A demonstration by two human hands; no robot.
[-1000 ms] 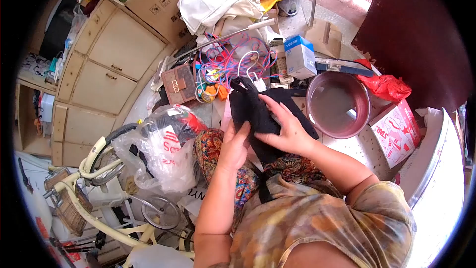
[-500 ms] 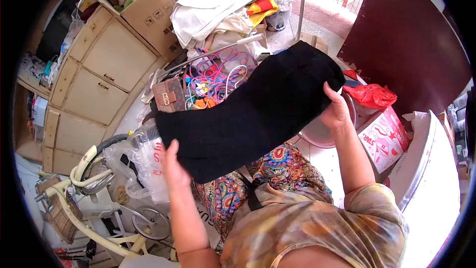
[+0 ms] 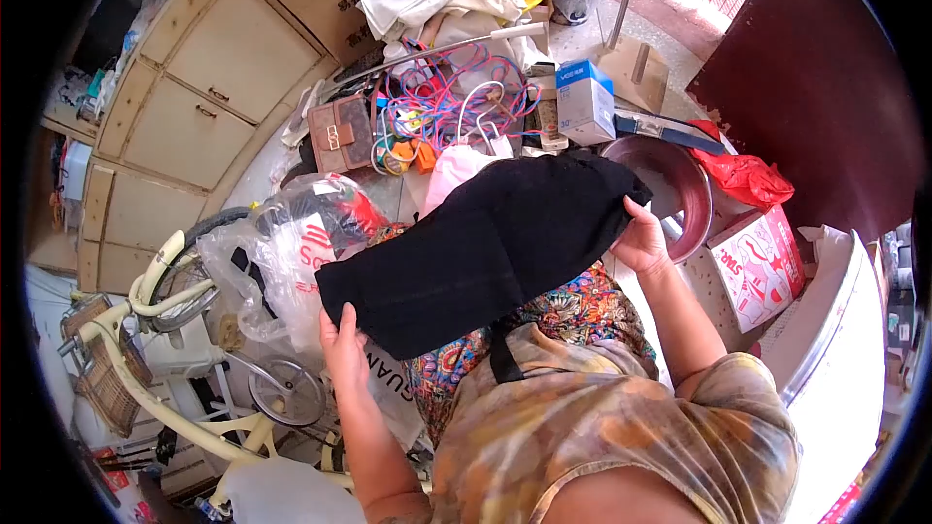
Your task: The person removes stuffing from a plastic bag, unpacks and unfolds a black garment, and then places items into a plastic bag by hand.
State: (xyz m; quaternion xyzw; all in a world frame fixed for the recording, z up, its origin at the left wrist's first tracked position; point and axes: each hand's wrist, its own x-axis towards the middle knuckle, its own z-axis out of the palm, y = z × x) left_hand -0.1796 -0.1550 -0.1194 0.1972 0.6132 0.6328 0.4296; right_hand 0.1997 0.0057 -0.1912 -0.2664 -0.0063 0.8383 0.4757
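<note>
A black piece of fabric (image 3: 476, 257), perhaps a folded garment, is stretched out above my lap. My left hand (image 3: 346, 347) grips its lower left corner, the thumb showing at the edge. At the opposite end my right hand (image 3: 643, 239) pinches the right edge, with its fingers partly hidden under the cloth. The fabric hangs fairly flat between both hands and slopes up toward the right. Beneath it are patterned trousers (image 3: 449, 369). A clear plastic bag with red print (image 3: 299, 243) lies beside my left hand, and a reddish basin (image 3: 701, 202) stands beyond my right.
A brown handbag (image 3: 342, 134) and tangled colourful cords (image 3: 451, 87) lie ahead on the floor. A blue and white box (image 3: 585, 107) stands near the basin. At left are a cream bicycle frame (image 3: 146, 398) and drawers (image 3: 204, 112); a red-printed carton (image 3: 757, 267) is at right.
The black fabric has come down closer to my lap, and its right end has dropped, uncovering the basin and blue box. Both hands still hold its ends. The view has tilted slightly downward.
</note>
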